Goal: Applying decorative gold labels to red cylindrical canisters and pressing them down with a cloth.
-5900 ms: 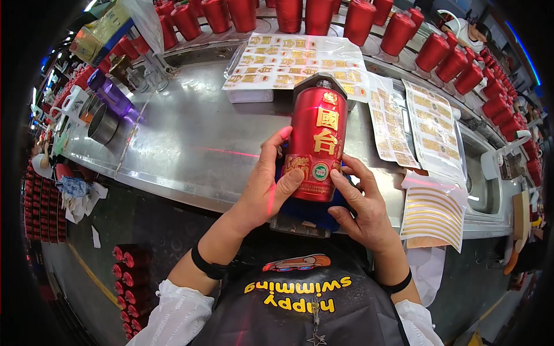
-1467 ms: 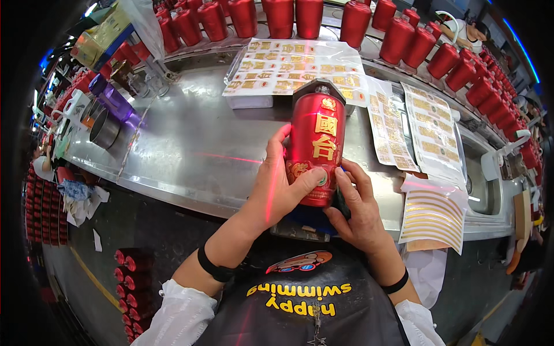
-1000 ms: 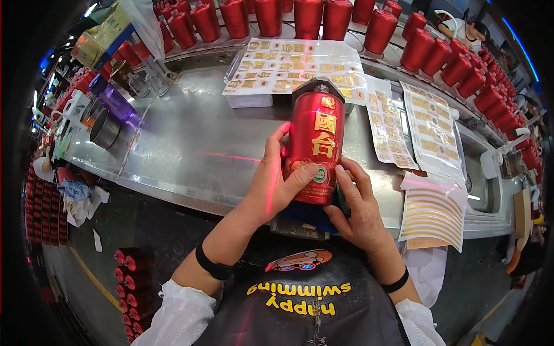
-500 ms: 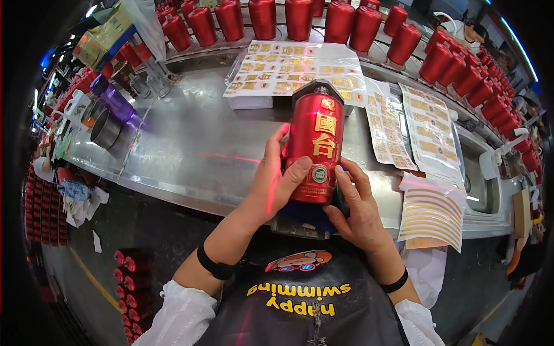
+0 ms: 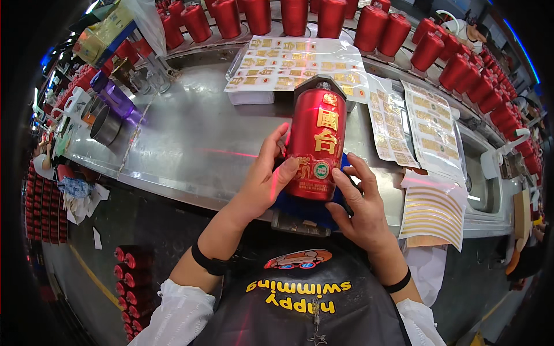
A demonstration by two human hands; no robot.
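A glossy red bottle (image 5: 317, 132) with raised gold characters and a small green-and-white round emblem lies tilted, its neck pointing away from me, between my hands. My left hand (image 5: 271, 176) holds its lower left side, thumb on the front and fingers along the flank. On the lower right, my right hand (image 5: 360, 210) touches it with the index fingertip, the thumb close to the base. Beneath the bottle shows a blue support (image 5: 288, 207), and a dark angular piece (image 5: 303, 86) stands behind its neck. Red light lines cross the bottle and my left hand.
Beyond the metal worktable (image 5: 184, 138), many red bottles (image 5: 294, 17) line a curved conveyor. Gold sticker sheets (image 5: 271, 69) lie behind the bottle; more sheets (image 5: 430, 127) and a gold strip sheet (image 5: 433, 207) are at right, near a sink (image 5: 482, 179). A purple bottle (image 5: 112, 95) and metal pot (image 5: 105, 127) stand left.
The bottle has turned slightly, bringing a gold ornament into sight beside the emblem. My left thumb sits farther left, the right fingers are more spread, and more of the blue support shows. Conveyor bottles have shifted.
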